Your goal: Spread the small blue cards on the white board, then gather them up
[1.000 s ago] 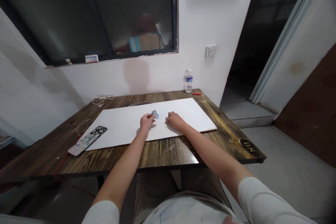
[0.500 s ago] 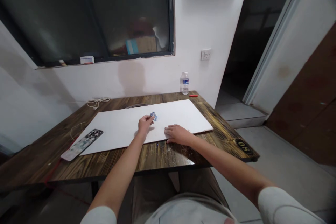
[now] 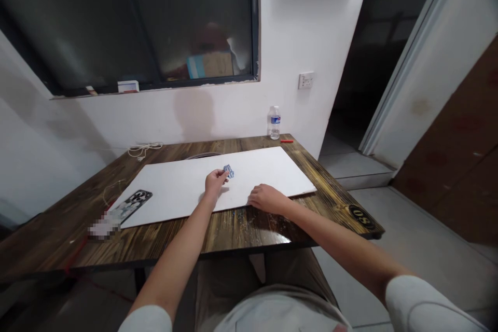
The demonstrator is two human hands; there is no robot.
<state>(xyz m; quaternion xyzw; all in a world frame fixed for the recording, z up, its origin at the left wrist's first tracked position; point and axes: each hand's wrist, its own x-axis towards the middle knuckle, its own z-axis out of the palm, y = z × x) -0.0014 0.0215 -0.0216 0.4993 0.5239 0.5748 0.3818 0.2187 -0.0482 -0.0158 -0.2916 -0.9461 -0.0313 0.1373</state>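
Observation:
My left hand (image 3: pixel 215 182) sits over the white board (image 3: pixel 175 192), its fingertips pinching a small blue-and-white cut-out piece (image 3: pixel 229 171). The piece is too small to tell exactly what it is. My right hand (image 3: pixel 266 198) rests with loosely curled fingers on the board's near edge, holding nothing. Both forearms reach in from the bottom of the view, and the board lies flat on a dark burnt-wood table (image 3: pixel 249 233).
A phone in a patterned case (image 3: pixel 134 203) lies at the board's left corner, partly blurred out. Behind the board stand a plastic water bottle (image 3: pixel 274 123) and a red pen (image 3: pixel 287 141). A white cable (image 3: pixel 142 150) lies at the back left.
My right hand has slid slightly rightward along the board's edge, and its fingers have drawn together. The left hand still holds the blue piece. The view has tilted since the oldest frame.

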